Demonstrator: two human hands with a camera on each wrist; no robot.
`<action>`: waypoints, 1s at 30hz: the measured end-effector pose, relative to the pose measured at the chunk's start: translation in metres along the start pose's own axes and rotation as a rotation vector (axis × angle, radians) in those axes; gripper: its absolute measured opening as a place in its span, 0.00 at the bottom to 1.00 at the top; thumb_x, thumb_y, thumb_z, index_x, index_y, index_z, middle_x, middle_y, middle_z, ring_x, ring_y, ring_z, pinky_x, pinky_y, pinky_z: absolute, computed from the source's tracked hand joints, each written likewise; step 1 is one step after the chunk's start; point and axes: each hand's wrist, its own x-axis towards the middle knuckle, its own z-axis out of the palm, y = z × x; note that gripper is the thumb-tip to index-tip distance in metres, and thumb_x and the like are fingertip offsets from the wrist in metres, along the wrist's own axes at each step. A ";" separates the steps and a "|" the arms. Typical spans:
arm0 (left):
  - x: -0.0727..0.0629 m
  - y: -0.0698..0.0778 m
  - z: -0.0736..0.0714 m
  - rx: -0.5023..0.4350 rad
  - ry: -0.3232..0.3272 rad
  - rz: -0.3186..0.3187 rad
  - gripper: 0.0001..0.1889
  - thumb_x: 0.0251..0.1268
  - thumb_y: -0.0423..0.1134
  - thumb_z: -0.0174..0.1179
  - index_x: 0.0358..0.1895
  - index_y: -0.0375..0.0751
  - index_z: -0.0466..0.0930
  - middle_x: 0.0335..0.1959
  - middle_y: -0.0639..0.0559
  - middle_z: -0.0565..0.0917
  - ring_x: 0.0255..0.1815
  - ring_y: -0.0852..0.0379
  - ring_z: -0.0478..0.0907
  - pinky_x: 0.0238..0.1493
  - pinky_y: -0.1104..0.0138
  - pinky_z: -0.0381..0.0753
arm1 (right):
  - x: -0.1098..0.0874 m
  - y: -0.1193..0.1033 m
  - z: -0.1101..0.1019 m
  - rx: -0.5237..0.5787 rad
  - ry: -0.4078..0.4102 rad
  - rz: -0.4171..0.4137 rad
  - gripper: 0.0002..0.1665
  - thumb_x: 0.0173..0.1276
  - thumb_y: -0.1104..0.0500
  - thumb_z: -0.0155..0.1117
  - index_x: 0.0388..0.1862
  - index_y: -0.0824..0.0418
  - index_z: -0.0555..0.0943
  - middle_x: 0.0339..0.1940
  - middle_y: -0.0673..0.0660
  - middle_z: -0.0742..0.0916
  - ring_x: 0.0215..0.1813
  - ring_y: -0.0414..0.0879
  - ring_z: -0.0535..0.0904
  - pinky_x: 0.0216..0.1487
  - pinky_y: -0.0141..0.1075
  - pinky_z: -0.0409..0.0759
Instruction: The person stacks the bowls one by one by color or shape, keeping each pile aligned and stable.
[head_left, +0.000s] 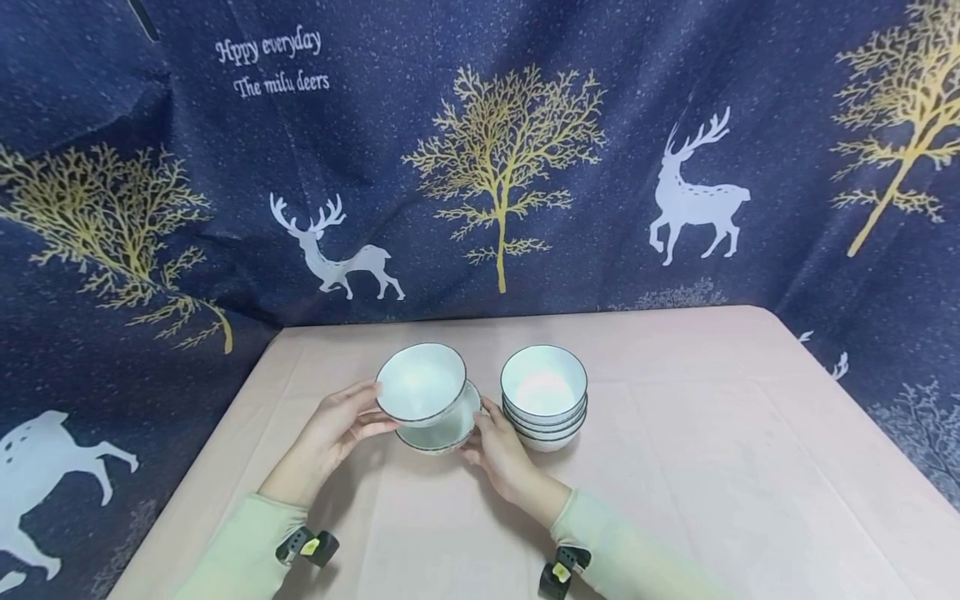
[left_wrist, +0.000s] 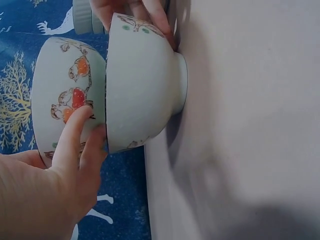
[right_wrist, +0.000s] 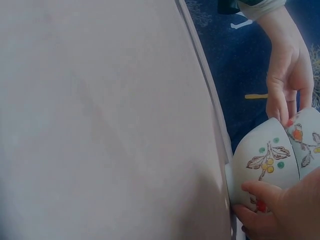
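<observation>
My left hand grips a white bowl with a dark rim by its left side, thumb at the rim and fingers beneath. Orange and red birds decorate its outside in the left wrist view. Below it sits a second white bowl, partly covered by the first; its foot is close over the table in the left wrist view. My right hand holds this lower bowl at its right side. A leaf and berry pattern marks the lower bowl in the right wrist view.
Just right of my right hand stands a stack of several matching bowls. Everything rests on a table with a pale pink cloth. A dark blue curtain with deer and gold trees hangs behind the table's far edge.
</observation>
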 end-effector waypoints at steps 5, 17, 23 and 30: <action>-0.002 -0.001 0.002 0.037 0.002 0.012 0.30 0.74 0.29 0.48 0.71 0.20 0.46 0.48 0.35 0.74 0.36 0.54 0.82 0.48 0.57 0.86 | -0.001 0.001 -0.001 -0.001 -0.009 -0.001 0.31 0.81 0.57 0.32 0.77 0.63 0.43 0.72 0.71 0.61 0.66 0.63 0.67 0.65 0.48 0.76; 0.002 -0.001 0.005 0.074 0.032 0.003 0.30 0.72 0.29 0.51 0.70 0.20 0.50 0.39 0.42 0.79 0.30 0.54 0.83 0.44 0.58 0.88 | 0.004 0.002 -0.001 0.017 0.016 -0.005 0.31 0.80 0.59 0.32 0.77 0.65 0.43 0.69 0.72 0.64 0.61 0.59 0.72 0.64 0.47 0.77; 0.004 -0.002 0.006 0.116 0.051 0.007 0.27 0.71 0.28 0.52 0.68 0.20 0.56 0.37 0.42 0.81 0.30 0.54 0.84 0.43 0.59 0.88 | 0.003 0.002 -0.001 0.010 0.019 0.001 0.31 0.80 0.57 0.32 0.77 0.65 0.43 0.70 0.71 0.63 0.62 0.58 0.72 0.64 0.47 0.77; 0.004 -0.002 0.007 0.178 0.081 0.013 0.25 0.69 0.28 0.54 0.66 0.20 0.61 0.45 0.34 0.80 0.29 0.53 0.84 0.41 0.60 0.88 | 0.001 0.002 0.001 0.023 0.028 0.009 0.31 0.81 0.56 0.33 0.77 0.64 0.44 0.72 0.71 0.61 0.60 0.57 0.72 0.64 0.47 0.77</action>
